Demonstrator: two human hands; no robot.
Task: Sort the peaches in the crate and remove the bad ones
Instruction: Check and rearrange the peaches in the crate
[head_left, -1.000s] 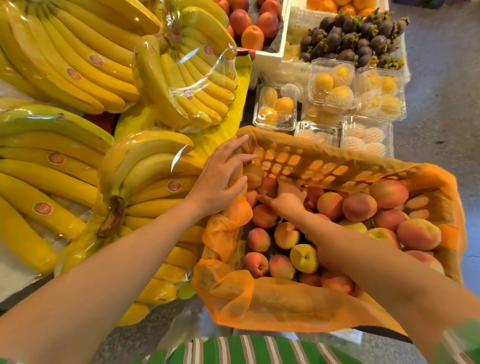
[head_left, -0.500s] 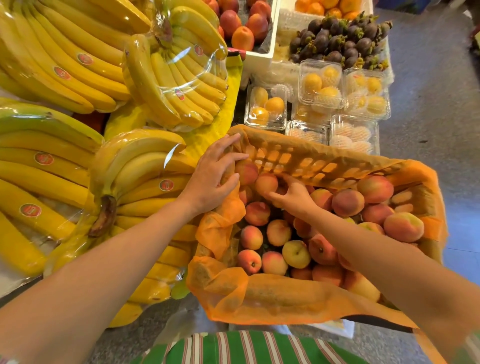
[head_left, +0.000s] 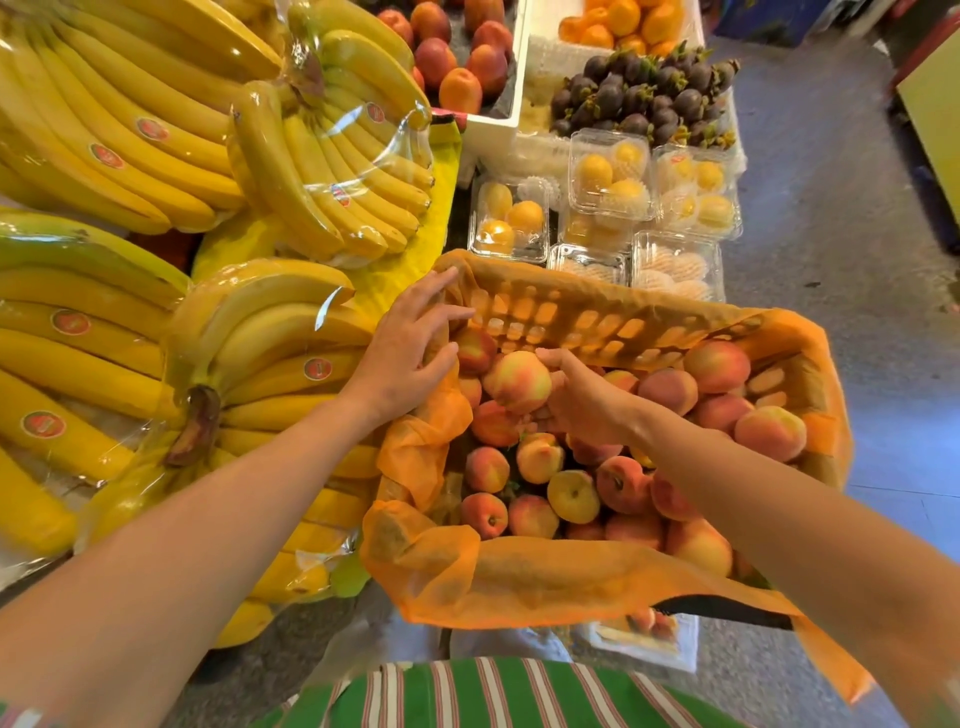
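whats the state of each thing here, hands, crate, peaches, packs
held peach: in the grip of the right hand, over the pile
left hand: open, fingers spread on the mesh liner
crate: lined, open-topped, filled with loose peaches
clamshell boxes: lids shut
banana bunches: wrapped in clear film

Banana bunches (head_left: 119, 135) cut by left edge, sticker lettering (head_left: 106, 156) unreadable, lower peaches (head_left: 584, 531) buried, fingers (head_left: 558, 364) of right hand (head_left: 587, 405) partly behind peach (head_left: 519, 382)
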